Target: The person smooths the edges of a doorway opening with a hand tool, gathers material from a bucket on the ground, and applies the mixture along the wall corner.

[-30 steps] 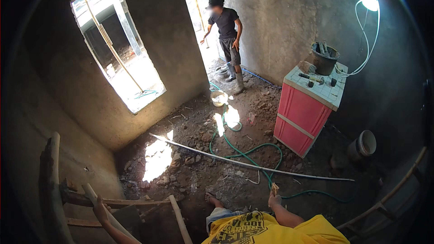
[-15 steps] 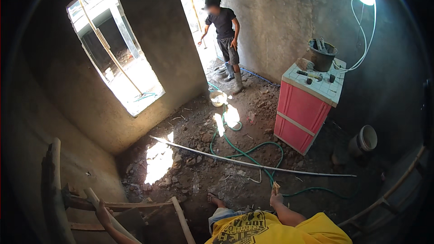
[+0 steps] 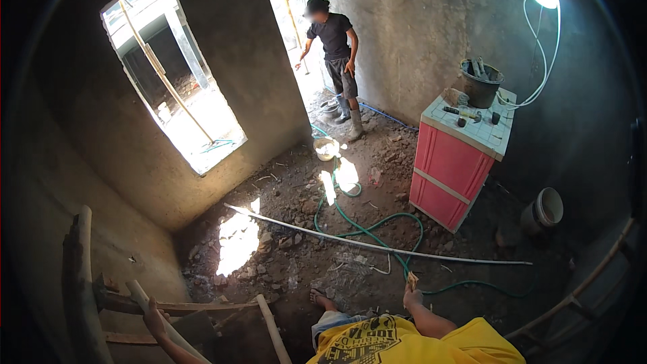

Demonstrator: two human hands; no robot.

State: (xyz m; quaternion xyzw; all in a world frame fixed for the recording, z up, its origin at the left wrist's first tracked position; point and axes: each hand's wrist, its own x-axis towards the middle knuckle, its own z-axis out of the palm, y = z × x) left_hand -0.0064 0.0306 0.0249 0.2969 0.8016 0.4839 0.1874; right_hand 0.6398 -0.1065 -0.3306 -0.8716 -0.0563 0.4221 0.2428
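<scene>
Wooden frame: rough timber at the lower left, its crossbar running rightward past the poles.
Pale pole: slants down across the crossbar toward the lower edge, under the left hand.
Left hand: appears curled around the pale pole near its upper end; the far fingers are hidden.
Second pole: stands tilted just right of the frame, well apart from both hands.
Co-worker: stands beside the bright doorway, one arm out from the body.
White pipe: lies across the rubble, over the green hose.
Right hand: nearly closed, pinching a small tan piece at the fingertips.
Tan piece: sticks up from the right hand, apart from the floor; its kind is too small to tell.
Tiled table: bears a black bucket and a hammer, out of reach.
Step in hand: seemingly a pause, left hand steadying, right hand carrying.
Next move: letting go on the left would call for sure footing; moving the right, a kept pinch.
</scene>
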